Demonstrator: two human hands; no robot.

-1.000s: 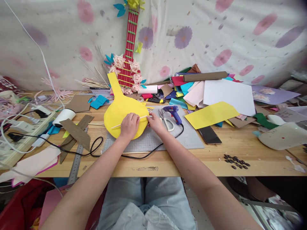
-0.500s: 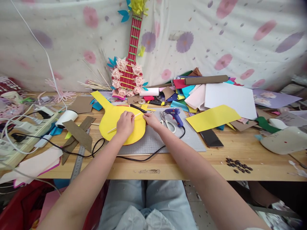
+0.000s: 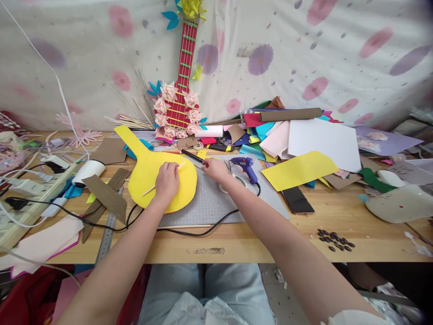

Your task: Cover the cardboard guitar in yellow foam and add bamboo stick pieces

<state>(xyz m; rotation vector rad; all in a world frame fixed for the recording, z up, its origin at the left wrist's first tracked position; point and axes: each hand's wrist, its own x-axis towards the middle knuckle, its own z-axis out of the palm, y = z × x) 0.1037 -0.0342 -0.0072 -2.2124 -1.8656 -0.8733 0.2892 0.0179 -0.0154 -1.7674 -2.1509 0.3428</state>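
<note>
A yellow guitar-like cutout point(image 3: 142, 164), with a round body and a straight neck, lies flat, its neck toward the back left. My left hand point(image 3: 167, 180) is closed over the body, holding a thin pale wooden stick point(image 3: 149, 191) that lies slanted across the yellow surface. Off the cutout's right edge, my right hand point(image 3: 216, 169) has its fingers pinched together by the near end of a black pen point(image 3: 192, 156). What those fingertips grip, if anything, is hidden. White-handled scissors point(image 3: 241, 179) lie partly under the right forearm, beside a blue glue gun point(image 3: 246, 167).
A grey cutting mat point(image 3: 216, 203) lies beneath. A red paper guitar point(image 3: 181, 104) with pink flowers stands at the back. Rightward are a yellow sheet point(image 3: 297, 169), a phone point(image 3: 297, 200) and small dark beads point(image 3: 334, 239). A power strip point(image 3: 20, 212), steel ruler point(image 3: 107, 234) and black cable point(image 3: 199, 233) also occupy the table.
The yellow cutout has shifted left in view, along with my left hand and the stick. My right hand has come away from the cutout's edge to beside the pen.
</note>
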